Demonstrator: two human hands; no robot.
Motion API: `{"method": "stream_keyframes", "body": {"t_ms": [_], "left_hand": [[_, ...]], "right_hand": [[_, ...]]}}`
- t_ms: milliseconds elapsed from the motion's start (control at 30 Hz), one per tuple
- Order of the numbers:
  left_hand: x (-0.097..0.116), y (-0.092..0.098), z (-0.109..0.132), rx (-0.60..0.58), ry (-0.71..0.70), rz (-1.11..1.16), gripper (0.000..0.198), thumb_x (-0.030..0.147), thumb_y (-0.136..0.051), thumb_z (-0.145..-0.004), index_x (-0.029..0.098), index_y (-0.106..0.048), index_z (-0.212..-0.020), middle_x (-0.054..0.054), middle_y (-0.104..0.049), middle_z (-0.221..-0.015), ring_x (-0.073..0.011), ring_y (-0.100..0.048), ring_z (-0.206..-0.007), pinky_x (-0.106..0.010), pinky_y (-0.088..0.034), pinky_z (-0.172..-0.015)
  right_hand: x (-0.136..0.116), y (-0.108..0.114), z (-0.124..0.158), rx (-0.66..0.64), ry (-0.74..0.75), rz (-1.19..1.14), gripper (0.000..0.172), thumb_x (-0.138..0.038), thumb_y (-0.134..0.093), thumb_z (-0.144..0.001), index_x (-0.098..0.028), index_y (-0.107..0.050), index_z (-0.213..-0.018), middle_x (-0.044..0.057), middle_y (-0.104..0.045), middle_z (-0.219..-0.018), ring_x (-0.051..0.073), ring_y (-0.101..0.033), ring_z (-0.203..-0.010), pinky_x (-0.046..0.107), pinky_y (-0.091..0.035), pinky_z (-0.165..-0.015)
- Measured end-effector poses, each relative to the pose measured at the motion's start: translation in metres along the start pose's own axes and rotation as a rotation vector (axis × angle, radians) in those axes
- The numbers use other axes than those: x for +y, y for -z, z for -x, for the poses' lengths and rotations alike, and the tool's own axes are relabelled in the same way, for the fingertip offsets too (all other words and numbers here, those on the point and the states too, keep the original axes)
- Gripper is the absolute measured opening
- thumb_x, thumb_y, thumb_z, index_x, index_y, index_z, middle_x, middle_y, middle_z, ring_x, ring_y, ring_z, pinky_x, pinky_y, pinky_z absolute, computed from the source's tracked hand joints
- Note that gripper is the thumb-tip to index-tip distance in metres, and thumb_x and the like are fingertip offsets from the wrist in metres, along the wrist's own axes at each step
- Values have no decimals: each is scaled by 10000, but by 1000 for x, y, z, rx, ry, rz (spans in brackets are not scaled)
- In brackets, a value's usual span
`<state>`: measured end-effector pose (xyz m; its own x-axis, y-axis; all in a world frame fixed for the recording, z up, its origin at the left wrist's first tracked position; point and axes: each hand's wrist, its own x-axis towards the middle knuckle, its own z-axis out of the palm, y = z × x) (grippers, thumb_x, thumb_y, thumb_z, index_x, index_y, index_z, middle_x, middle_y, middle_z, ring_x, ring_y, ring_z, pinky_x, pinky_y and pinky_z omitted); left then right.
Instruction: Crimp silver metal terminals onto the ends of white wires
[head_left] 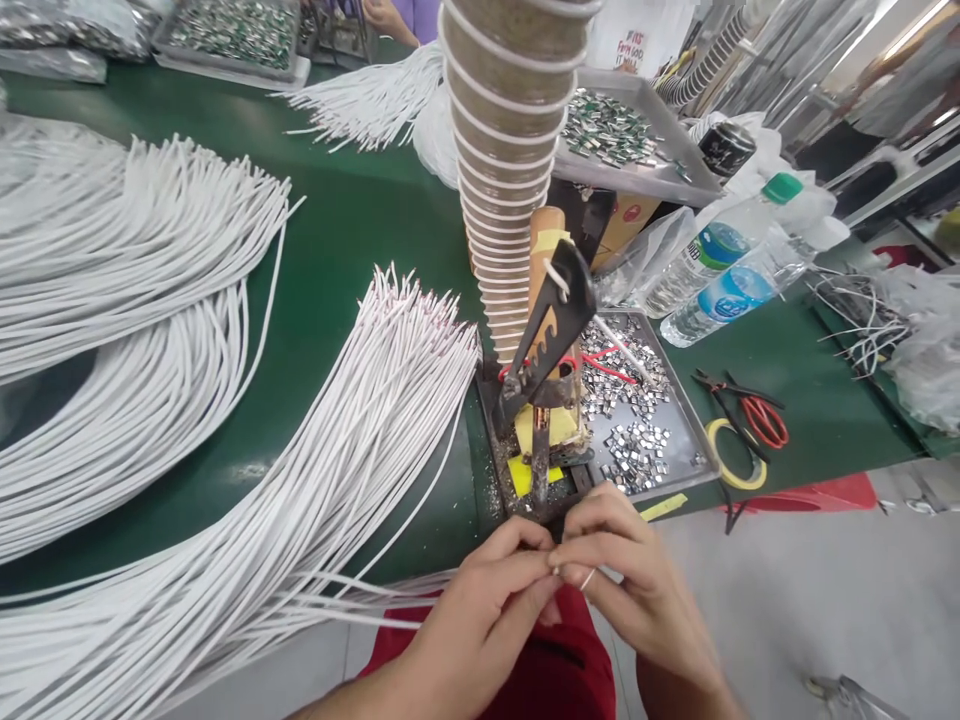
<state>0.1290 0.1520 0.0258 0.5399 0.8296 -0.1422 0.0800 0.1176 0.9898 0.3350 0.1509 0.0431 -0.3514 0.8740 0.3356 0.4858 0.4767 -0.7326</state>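
Observation:
My left hand [484, 600] and my right hand [630, 575] meet at the table's near edge, fingers pinched together on the end of a thin white cable [587, 578]; a tiny metal piece shows between the fingertips. Just beyond them stands a small hand press [546, 390] with a black lever and yellow padding. A large bundle of white cables [337, 450] fans out to the left of the press, its near ends running toward my left hand. A grey tray of small metal clips [637, 430] lies right of the press.
More white cable bundles [112, 300] cover the green table [337, 230] at left. A tall wire-wrapped hose [510, 150] rises behind the press. Water bottles [720, 270], red-handled cutters [754, 415], a yellow tape ring [739, 455], further clip trays [622, 130] and another person's hand [386, 18] lie beyond.

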Motion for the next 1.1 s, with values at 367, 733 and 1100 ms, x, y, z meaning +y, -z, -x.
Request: {"method": "stream_keyframes", "body": {"t_ms": [367,733,1100], "left_hand": [[-8,-3,5,175,131,139,125,309,-603,-1028,243,-682,-1098,-1,-636,-884,-148,-542,-671,-252,-481,-678],[-5,3,0,190,208,228,190,339,-590,-1030,220,-582,-883,90,-387,-675,-133,-324,-606,-247,-301,-580],[7,1,-8,281,123,387,140,236,-684,-941,191,-613,-830,-6,-630,-938,-106,-452,-646,-246,-413,-647]], "right_hand": [[81,17,-20,201,-263,417,173,-329,-628,-1029,-244,-778,-1022,91,-781,-1058,277,-725,-1022,453,-592,-933],[37,7,4,293,-212,210,156,-169,-630,-1026,-277,-730,-1079,30,-782,-988,200,-725,-898,333,-578,-822],[-1,-22,5,186,-20,114,245,-60,-646,-992,-245,-686,-1149,15,-742,-966,154,-702,-860,301,-592,-818]]}}
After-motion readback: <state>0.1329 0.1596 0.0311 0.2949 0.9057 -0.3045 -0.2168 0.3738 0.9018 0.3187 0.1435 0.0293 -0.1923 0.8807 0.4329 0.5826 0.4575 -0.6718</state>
